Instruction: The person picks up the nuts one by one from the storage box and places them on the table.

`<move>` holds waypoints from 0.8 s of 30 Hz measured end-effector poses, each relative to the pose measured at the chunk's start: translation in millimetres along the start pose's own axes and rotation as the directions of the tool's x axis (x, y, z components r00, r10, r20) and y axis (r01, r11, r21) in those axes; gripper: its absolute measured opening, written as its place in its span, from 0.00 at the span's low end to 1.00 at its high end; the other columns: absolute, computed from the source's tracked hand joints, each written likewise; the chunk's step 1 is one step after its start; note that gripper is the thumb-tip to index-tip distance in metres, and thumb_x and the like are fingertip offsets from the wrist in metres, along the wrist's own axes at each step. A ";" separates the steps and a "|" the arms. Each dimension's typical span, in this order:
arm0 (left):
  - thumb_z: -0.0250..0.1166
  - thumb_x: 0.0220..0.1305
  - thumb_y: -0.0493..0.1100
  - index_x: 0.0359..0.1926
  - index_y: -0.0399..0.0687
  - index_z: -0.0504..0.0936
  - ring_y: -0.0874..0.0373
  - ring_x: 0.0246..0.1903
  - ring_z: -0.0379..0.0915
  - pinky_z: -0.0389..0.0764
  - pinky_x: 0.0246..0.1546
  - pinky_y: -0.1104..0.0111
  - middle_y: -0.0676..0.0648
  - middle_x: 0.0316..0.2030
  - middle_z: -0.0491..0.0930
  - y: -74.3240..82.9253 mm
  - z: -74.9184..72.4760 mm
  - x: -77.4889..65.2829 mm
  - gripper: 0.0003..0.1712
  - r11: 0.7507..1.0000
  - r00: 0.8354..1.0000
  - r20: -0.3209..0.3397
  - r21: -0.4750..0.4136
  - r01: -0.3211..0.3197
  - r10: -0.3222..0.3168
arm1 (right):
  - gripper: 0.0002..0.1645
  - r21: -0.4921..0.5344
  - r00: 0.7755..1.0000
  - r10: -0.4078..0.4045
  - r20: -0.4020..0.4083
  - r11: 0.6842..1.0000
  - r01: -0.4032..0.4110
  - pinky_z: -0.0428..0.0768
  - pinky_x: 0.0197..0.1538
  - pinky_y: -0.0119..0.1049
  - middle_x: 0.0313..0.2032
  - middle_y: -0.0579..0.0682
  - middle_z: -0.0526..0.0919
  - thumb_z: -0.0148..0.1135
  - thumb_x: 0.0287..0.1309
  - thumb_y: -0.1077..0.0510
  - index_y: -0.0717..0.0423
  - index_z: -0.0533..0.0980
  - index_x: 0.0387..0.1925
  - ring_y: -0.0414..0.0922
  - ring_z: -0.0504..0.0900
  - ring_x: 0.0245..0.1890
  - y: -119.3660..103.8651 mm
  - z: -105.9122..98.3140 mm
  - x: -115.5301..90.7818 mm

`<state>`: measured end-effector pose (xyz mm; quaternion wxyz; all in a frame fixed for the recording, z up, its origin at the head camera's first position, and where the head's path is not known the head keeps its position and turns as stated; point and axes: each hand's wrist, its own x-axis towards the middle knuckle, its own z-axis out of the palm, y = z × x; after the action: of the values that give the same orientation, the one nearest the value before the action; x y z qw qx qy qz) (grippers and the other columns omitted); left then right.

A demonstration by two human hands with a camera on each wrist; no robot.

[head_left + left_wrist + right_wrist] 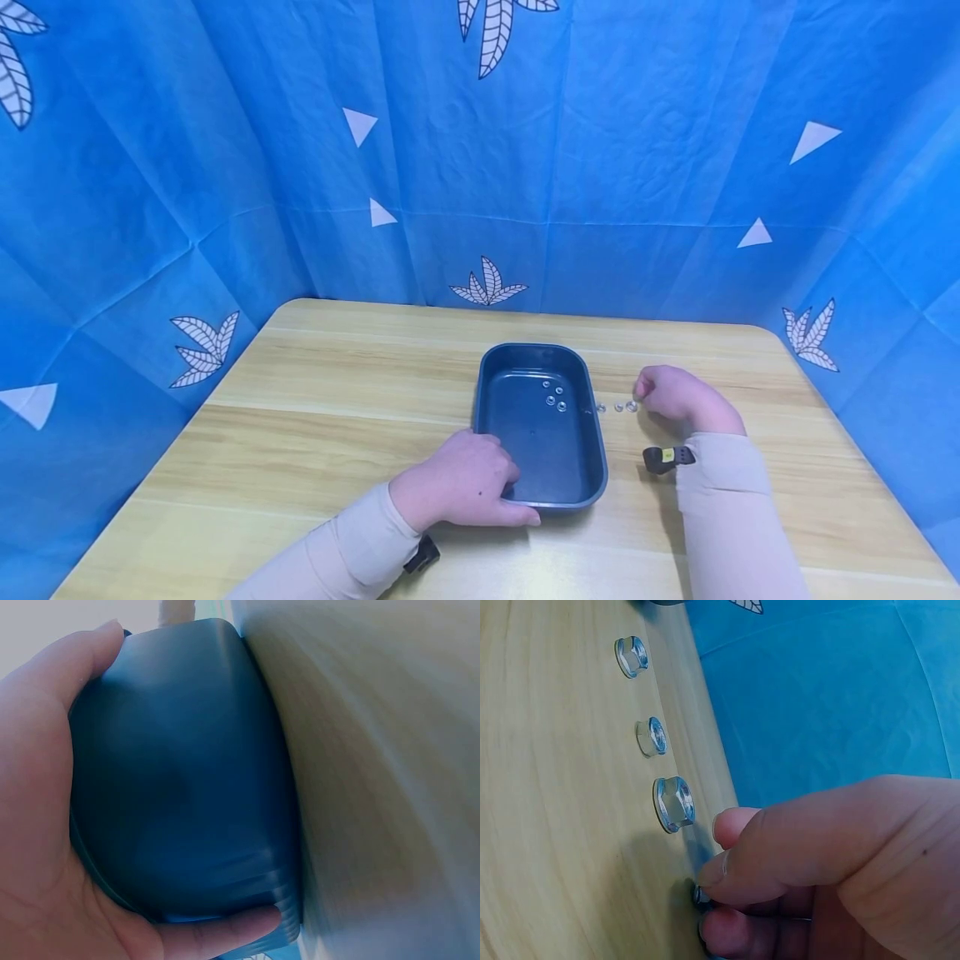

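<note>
Nearest, the beige sleeves extend in from the lower edge. The left hand grips the near left corner of the blue tray, thumb along its near side. To the right of the tray, the right hand pinches a small nut, partly hidden by the fingers. Three metal nuts form a row on the wood-grain table between tray and right hand; four loose nuts lie toward the tray's far end. Behind hangs a blue curtain with leaf motifs.

Soft shadows mark the bright table, which blurs in the left wrist view
</note>
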<state>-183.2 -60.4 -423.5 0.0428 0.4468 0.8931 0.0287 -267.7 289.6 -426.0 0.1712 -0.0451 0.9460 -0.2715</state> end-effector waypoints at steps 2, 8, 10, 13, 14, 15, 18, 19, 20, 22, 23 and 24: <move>0.51 0.61 0.80 0.20 0.60 0.76 0.64 0.24 0.63 0.64 0.25 0.68 0.62 0.16 0.67 -0.3 0.3 -0.2 0.34 1.000 1.000 0.000 -0.002 0.001 -0.001 | 0.06 -0.003 1.000 -0.001 0.000 1.000 0.001 0.71 0.40 0.47 0.33 0.52 0.75 0.57 0.57 0.68 0.57 0.73 0.36 0.52 0.72 0.37 -0.4 0.1 -0.5; 0.50 0.61 0.81 0.20 0.60 0.76 0.63 0.25 0.63 0.65 0.25 0.67 0.62 0.17 0.67 -0.5 0.5 -0.4 0.35 1.000 1.000 0.008 -0.002 0.009 -0.009 | 0.06 -0.015 1.000 -0.008 0.002 1.000 0.008 0.71 0.41 0.48 0.34 0.52 0.75 0.57 0.57 0.68 0.57 0.74 0.36 0.52 0.73 0.39 -1.7 -0.3 -0.8; 0.50 0.61 0.81 0.20 0.60 0.76 0.63 0.25 0.63 0.65 0.25 0.68 0.62 0.17 0.67 -0.4 0.5 -0.5 0.35 1.000 1.000 0.006 0.002 0.008 -0.008 | 0.07 -0.018 1.000 -0.008 0.003 1.000 0.008 0.71 0.42 0.48 0.34 0.52 0.75 0.56 0.57 0.68 0.56 0.74 0.36 0.52 0.73 0.39 -1.7 -0.2 -0.3; 0.50 0.61 0.81 0.20 0.60 0.75 0.63 0.25 0.63 0.64 0.25 0.68 0.62 0.17 0.67 -0.5 0.8 -0.7 0.34 1.000 1.000 0.003 0.006 0.007 -0.007 | 0.07 -0.018 1.000 -0.005 0.008 1.000 0.005 0.71 0.43 0.49 0.36 0.52 0.76 0.57 0.57 0.68 0.56 0.74 0.37 0.53 0.73 0.41 -1.8 -0.6 -0.4; 0.50 0.61 0.81 0.20 0.60 0.75 0.63 0.25 0.63 0.64 0.25 0.68 0.62 0.17 0.67 -0.7 0.9 -0.8 0.35 1.000 1.000 0.003 0.006 0.007 -0.007 | 0.07 -0.018 1.000 -0.001 0.009 1.000 0.001 0.71 0.43 0.49 0.36 0.52 0.76 0.57 0.58 0.67 0.56 0.74 0.37 0.53 0.73 0.41 -1.7 -0.8 -0.3; 0.50 0.61 0.81 0.20 0.60 0.75 0.63 0.25 0.63 0.64 0.25 0.68 0.62 0.17 0.67 -0.8 1.1 -0.8 0.35 1.000 1.000 0.001 0.008 0.005 -0.005 | 0.06 -0.019 1.000 0.004 0.008 1.000 -0.004 0.72 0.43 0.49 0.36 0.52 0.76 0.57 0.59 0.67 0.56 0.75 0.38 0.53 0.73 0.42 -1.9 -0.8 -0.1; 0.50 0.61 0.81 0.20 0.60 0.75 0.63 0.25 0.63 0.64 0.26 0.68 0.62 0.17 0.67 -1.3 1.3 -0.8 0.35 1.000 1.000 0.003 0.003 0.006 -0.006 | 0.06 -0.021 1.000 0.009 0.008 1.000 -0.009 0.72 0.43 0.49 0.37 0.52 0.77 0.58 0.60 0.66 0.55 0.75 0.39 0.54 0.73 0.42 -2.5 -1.9 -0.9; 0.50 0.61 0.82 0.20 0.60 0.75 0.63 0.25 0.63 0.65 0.26 0.68 0.62 0.17 0.67 -1.5 1.3 -0.8 0.35 1.000 1.000 0.002 0.003 0.005 -0.005 | 0.05 -0.024 1.000 0.010 0.006 1.000 -0.010 0.72 0.43 0.49 0.37 0.52 0.77 0.58 0.61 0.65 0.55 0.75 0.39 0.53 0.73 0.42 -2.8 -2.2 -1.0; 0.50 0.61 0.82 0.20 0.60 0.75 0.63 0.25 0.63 0.65 0.26 0.67 0.62 0.17 0.67 -1.6 1.3 -0.8 0.35 1.000 1.000 0.004 0.002 0.005 -0.005 | 0.04 -0.029 1.000 0.006 0.002 1.000 -0.006 0.72 0.43 0.49 0.36 0.52 0.77 0.58 0.62 0.64 0.55 0.75 0.39 0.53 0.74 0.42 -3.3 -2.6 -1.1; 0.50 0.61 0.82 0.20 0.60 0.75 0.63 0.25 0.63 0.65 0.26 0.67 0.62 0.17 0.67 -1.7 1.1 -0.8 0.35 1.000 1.000 0.007 0.000 0.007 -0.007 | 0.03 -0.038 1.000 -0.008 -0.002 0.999 0.008 0.73 0.42 0.49 0.36 0.52 0.77 0.59 0.63 0.63 0.56 0.75 0.39 0.53 0.74 0.41 -4.9 -3.9 -1.8; 0.50 0.61 0.82 0.21 0.60 0.76 0.63 0.25 0.63 0.65 0.26 0.67 0.62 0.17 0.67 -1.7 0.9 -0.9 0.35 1.000 1.000 0.007 -0.001 0.007 -0.007 | 0.02 -0.045 1.000 -0.017 -0.003 0.999 0.017 0.73 0.42 0.48 0.36 0.52 0.77 0.59 0.64 0.62 0.56 0.75 0.39 0.53 0.74 0.41 -5.7 -4.7 -1.9; 0.50 0.61 0.82 0.21 0.60 0.76 0.63 0.25 0.63 0.65 0.26 0.67 0.62 0.17 0.67 -1.7 1.0 -0.8 0.35 1.000 1.000 0.009 -0.001 0.008 -0.008 | 0.02 -0.049 1.000 -0.021 -0.006 0.999 0.020 0.73 0.42 0.48 0.36 0.51 0.77 0.59 0.65 0.61 0.56 0.76 0.38 0.52 0.74 0.40 -6.8 -5.3 -1.8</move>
<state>-184.0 -62.1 -424.7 0.0474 0.4434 0.8947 0.0271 -268.0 286.8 -417.6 0.1640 -0.0580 0.9524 -0.2503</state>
